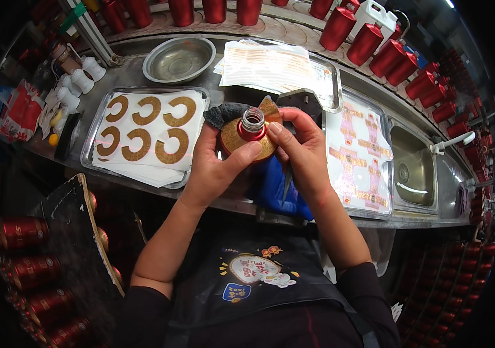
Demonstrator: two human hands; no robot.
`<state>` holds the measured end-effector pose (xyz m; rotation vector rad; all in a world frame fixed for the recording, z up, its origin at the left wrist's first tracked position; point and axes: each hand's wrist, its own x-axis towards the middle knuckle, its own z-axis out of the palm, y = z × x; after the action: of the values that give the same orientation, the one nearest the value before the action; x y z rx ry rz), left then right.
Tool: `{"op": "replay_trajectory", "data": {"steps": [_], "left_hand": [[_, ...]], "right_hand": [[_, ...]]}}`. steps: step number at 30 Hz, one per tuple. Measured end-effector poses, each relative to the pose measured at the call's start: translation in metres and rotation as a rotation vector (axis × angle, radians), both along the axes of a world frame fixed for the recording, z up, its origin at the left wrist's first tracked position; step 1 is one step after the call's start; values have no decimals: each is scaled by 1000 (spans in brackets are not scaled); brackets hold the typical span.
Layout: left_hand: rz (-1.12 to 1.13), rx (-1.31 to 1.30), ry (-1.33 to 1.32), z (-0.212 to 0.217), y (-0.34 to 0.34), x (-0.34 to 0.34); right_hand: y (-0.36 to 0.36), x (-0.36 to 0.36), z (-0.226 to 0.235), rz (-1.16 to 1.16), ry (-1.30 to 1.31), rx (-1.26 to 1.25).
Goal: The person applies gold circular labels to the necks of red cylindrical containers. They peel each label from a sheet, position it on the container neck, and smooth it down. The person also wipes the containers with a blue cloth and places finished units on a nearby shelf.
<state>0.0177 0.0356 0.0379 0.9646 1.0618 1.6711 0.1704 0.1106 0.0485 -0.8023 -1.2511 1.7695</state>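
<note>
A red bottle (251, 135) with a bare threaded glass neck stands in front of me, its mouth facing up toward me. My left hand (222, 159) is wrapped round its left side, thumb on the shoulder. A gold curved decal (234, 134) lies round the shoulder, and a loose gold flap (269, 108) rises behind the neck. My right hand (303, 151) presses thumb and fingers at the decal's right side. Under that hand a thin pointed grey tool (287, 181) hangs down, its grip hidden. A dark cloth (224, 114) touches the bottle's far left side.
On the left a tray (88, 156) carries a sheet of gold C-shaped decals (146, 110). A metal basin (179, 60) sits behind it. To the right are a tray of patterned decals (358, 156) and a sink (414, 165). Red bottles (338, 28) line the far conveyor.
</note>
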Motion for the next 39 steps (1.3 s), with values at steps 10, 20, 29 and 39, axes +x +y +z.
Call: {"op": "replay_trajectory", "data": {"steps": [10, 20, 29, 39], "left_hand": [[102, 25, 115, -3, 4, 10], [205, 53, 490, -11, -6, 11], [-159, -79, 368, 5, -1, -25], [-354, -72, -85, -4, 8, -45]], "right_hand": [[1, 2, -3, 4, 10, 106], [9, -1, -7, 15, 11, 92], [3, 4, -6, -38, -31, 175], [-8, 8, 2, -118, -19, 58]]}}
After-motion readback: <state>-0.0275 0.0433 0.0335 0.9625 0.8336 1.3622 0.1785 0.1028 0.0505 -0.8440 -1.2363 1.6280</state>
